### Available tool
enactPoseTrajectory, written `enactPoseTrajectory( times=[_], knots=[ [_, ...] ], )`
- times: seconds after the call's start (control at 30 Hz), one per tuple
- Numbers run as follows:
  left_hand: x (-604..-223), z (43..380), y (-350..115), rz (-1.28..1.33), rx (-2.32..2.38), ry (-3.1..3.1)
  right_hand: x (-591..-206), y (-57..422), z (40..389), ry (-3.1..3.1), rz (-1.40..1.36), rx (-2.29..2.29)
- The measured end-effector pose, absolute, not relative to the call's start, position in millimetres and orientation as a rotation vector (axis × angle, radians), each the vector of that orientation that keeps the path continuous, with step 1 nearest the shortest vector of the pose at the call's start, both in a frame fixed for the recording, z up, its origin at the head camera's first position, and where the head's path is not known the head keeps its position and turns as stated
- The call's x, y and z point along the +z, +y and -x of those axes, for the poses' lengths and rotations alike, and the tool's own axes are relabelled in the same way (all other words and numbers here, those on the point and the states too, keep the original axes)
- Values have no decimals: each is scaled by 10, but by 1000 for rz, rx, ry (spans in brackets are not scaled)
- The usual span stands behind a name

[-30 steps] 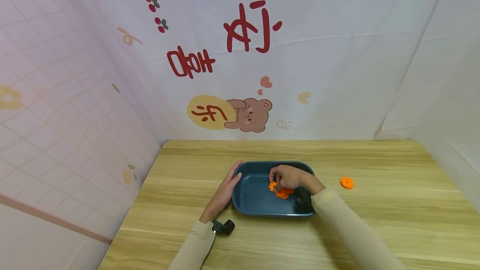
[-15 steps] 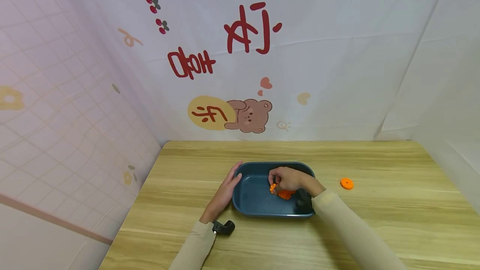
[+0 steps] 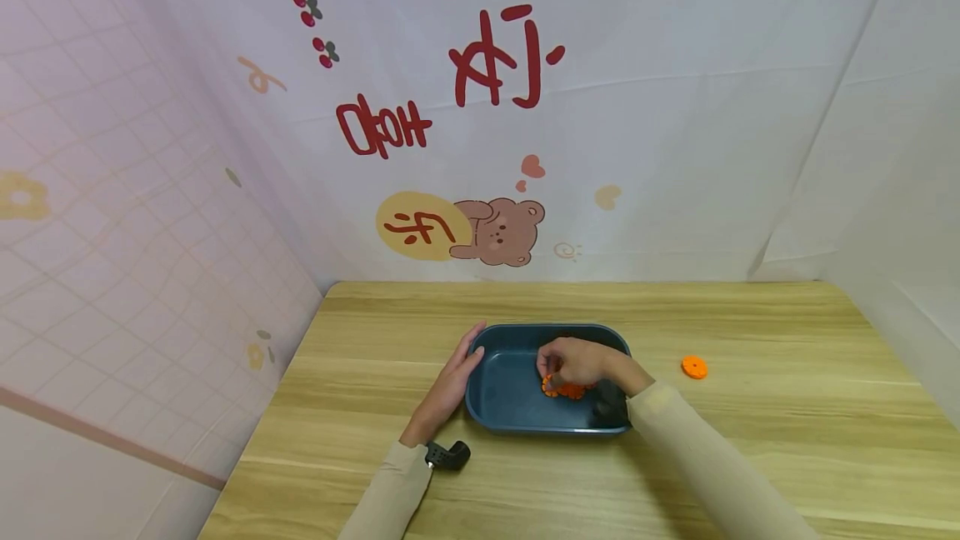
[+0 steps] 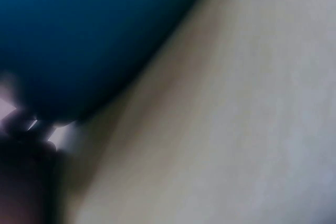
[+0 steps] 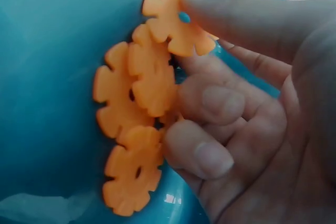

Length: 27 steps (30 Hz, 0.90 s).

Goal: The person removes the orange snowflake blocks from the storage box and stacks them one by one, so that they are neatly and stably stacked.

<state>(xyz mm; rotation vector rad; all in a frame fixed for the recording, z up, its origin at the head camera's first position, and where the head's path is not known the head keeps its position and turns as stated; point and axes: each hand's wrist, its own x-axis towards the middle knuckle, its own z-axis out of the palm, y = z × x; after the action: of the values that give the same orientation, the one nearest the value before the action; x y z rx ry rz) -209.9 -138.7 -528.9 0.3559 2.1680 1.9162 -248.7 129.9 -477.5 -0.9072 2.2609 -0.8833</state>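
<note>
A blue tray (image 3: 506,402) stands on the table. In the head view my left hand (image 3: 447,384) rests along its left wall with straight fingers, the thumb over the rim. Inside, my right hand (image 3: 576,361) pinches an orange notched disc (image 5: 167,22) between the thumb and a finger mostly hidden behind it. Several more such discs lie overlapped beside its curled fingertips, among them a lower disc (image 5: 134,169) and a middle one (image 5: 152,74). Blurred in the left wrist view are the tray's outer wall (image 4: 89,30) and the tabletop.
One orange disc (image 3: 694,367) lies alone on the wooden table (image 3: 750,440), right of the tray. A black wrist device (image 3: 447,455) sits at the left wrist. Behind the table hangs a white printed cloth (image 3: 660,148).
Within the tray my right hand has shifted slightly down, and the pinched disc has tilted and moved a little. My left hand and the tray stay in place.
</note>
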Motion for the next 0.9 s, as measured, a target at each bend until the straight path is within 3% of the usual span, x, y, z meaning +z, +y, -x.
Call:
enactPoseTrajectory(
  times=[0.43, 0.9],
  knots=[
    [-4973, 2008, -1374, -385, 1888, 2121, -4583, 1424, 2501, 2221, 880, -1035],
    [-4966, 1999, -1379, -390, 1873, 2126, -4474, 1635, 2504, 2151, 823, -1196]
  ],
)
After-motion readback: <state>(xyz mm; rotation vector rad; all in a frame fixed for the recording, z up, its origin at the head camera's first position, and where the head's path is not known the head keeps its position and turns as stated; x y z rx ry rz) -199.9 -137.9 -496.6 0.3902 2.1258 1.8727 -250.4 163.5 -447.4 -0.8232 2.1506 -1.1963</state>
